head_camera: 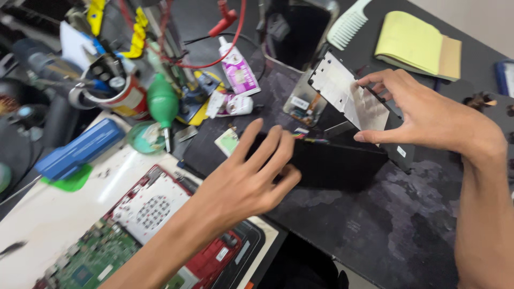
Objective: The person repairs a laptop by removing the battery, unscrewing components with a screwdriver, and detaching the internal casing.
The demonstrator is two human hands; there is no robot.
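The left hand (251, 179) has its fingers spread apart and bent, the tips resting on the top edge of a flat black panel (334, 163) near the middle of the dark mat (375, 225). The right hand (423, 115) pinches a thin silver foil sheet (350, 93) between thumb and forefinger; the other fingers are loosely open. The foil looks smooth and shiny, rectangular. An opened red laptop (160, 230) with a green circuit board lies at the bench's near left corner.

Bright even light, motion blur, stretched edges.
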